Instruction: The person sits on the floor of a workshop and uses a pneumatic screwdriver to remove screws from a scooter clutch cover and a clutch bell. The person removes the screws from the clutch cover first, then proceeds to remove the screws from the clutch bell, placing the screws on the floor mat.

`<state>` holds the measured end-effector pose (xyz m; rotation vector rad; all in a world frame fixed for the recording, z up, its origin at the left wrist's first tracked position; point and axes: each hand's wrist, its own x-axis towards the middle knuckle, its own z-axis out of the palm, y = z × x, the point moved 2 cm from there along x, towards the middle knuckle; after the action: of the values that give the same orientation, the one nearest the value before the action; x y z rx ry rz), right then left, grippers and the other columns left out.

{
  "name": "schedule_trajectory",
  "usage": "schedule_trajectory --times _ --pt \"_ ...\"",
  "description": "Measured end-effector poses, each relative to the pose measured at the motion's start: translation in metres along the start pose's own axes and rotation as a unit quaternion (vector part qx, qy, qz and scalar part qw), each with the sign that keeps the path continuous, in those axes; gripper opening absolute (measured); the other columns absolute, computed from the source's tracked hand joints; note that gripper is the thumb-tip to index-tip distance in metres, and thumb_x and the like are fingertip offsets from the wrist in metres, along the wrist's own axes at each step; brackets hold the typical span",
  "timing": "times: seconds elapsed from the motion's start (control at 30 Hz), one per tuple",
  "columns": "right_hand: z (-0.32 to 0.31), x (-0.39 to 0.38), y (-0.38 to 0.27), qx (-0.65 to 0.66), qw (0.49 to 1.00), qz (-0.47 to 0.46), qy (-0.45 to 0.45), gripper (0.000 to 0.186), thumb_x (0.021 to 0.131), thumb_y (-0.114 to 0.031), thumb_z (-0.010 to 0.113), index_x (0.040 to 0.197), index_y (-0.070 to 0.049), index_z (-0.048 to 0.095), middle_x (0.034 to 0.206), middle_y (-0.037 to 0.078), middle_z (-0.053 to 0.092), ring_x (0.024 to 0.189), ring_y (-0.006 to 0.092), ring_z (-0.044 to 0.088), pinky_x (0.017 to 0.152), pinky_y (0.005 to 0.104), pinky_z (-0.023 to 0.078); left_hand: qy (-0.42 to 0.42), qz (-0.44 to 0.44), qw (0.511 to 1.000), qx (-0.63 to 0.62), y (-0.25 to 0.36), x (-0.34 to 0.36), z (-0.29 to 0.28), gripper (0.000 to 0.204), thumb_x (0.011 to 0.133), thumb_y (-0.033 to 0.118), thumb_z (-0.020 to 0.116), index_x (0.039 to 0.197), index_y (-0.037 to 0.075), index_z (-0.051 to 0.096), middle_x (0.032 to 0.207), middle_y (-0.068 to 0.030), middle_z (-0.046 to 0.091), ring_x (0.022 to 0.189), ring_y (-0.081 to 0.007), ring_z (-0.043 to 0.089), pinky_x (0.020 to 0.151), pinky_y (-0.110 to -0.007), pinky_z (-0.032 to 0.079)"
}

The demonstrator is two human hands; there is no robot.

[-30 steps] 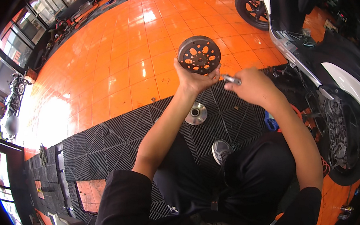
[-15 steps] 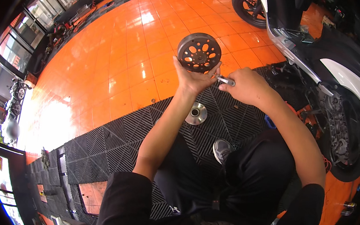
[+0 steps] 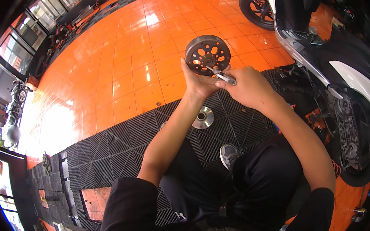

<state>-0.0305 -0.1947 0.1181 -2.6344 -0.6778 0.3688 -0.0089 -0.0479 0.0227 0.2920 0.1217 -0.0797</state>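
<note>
My left hand point(image 3: 202, 84) is wrapped under the lower rim of a dark round clutch bell point(image 3: 197, 58), holding it upright with its perforated face toward me. Orange floor shows through its holes. In my right hand point(image 3: 250, 87) is a slim silver hand tool point(image 3: 227, 78); I cannot make out its exact kind. Its thin tip reaches across the bell's face near the center hub, though whether it touches is unclear. Below my hands, a shiny round metal disc point(image 3: 208, 121) with a central hole lies on the black mat.
A white and black scooter point(image 3: 356, 82) stands on the right, its engine side exposed. Ribbed black mat point(image 3: 108, 137) lies beneath me, bordering glossy orange tiles point(image 3: 124, 53). My shoe point(image 3: 230, 155) rests near the disc. Motorcycles point(image 3: 14, 109) stand at the far left.
The silver tool and my right hand have moved left and up, bringing the tip over the clutch bell's face. The bell has shifted slightly right.
</note>
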Motion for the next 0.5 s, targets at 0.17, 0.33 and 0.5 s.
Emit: schedule_trajectory --times 0.17,0.33,0.5 --pt "0.001 -0.010 -0.009 -0.018 0.999 -0.033 -0.011 0.040 0.092 -0.042 0.068 0.113 -0.010 0.072 0.106 0.020 0.071 0.104 0.0353 0.069 0.090 0.0474 0.054 -0.007 0.015 1.000 0.005 0.002 0.004 -0.007 0.107 0.086 0.089 0.010 0.151 0.009 0.039 0.150 -0.0204 0.041 0.132 -0.0392 0.045 0.110 -0.060 0.039" --pt "0.000 -0.011 -0.005 -0.031 0.999 -0.014 0.014 0.038 0.090 -0.041 0.070 0.114 -0.011 0.072 0.103 0.018 0.072 0.101 0.0362 0.069 0.089 0.0476 0.054 0.018 0.007 1.000 0.014 -0.001 -0.002 0.003 0.088 0.094 0.075 0.011 0.143 0.012 0.048 0.144 -0.0120 0.050 0.130 -0.0340 0.051 0.103 -0.055 0.048" --pt "-0.006 -0.013 -0.004 -0.012 0.999 -0.031 0.015 0.035 0.090 -0.040 0.070 0.106 -0.009 0.075 0.087 0.017 0.072 0.088 0.0354 0.071 0.082 0.0461 0.054 0.029 0.003 0.999 0.017 -0.002 -0.004 0.011 0.083 0.095 0.071 0.017 0.141 0.011 0.049 0.142 -0.0110 0.051 0.129 -0.0321 0.050 0.105 -0.054 0.045"
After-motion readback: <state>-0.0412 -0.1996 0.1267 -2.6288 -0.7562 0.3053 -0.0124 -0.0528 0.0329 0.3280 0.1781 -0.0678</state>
